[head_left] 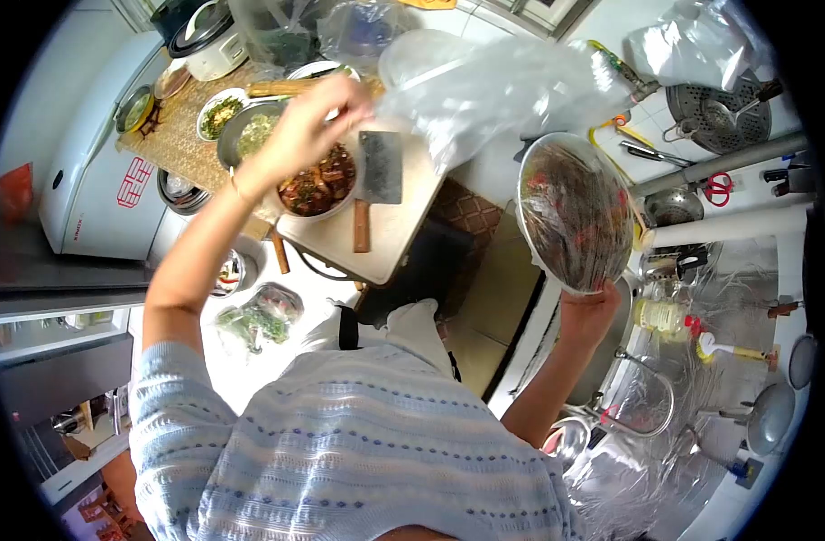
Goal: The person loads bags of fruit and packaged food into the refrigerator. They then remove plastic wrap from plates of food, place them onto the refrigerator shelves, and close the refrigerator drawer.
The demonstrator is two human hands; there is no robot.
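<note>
Along the left side of the kitchen stood a boxy white appliance (101, 185), and near it a pale tabletop (399, 230) with a rounded corner. Past the tabletop's far end spread a crumpled sheet of clear plastic (502, 90). To the right, apart from the tabletop, was a pale-rimmed oval plate (521, 198) of dark reddish food (575, 194) under clear film; the right hand (591, 311) grasped its near edge and held it up. On the tabletop sat a round bowl (318, 217) of glossy brown chunks, just beside a wooden-handled steel cleaver (378, 176). The left hand (327, 113) hung over them with bent fingers near the plastic; whether it pinched anything, I could not tell. Handling the covered plate seemed the step in hand, and the next move called for a steady, level grip. On the appliance, red blocky characters (134, 182) were illegible, and tiny dark lettering (74, 236) seemed to begin KING
</note>
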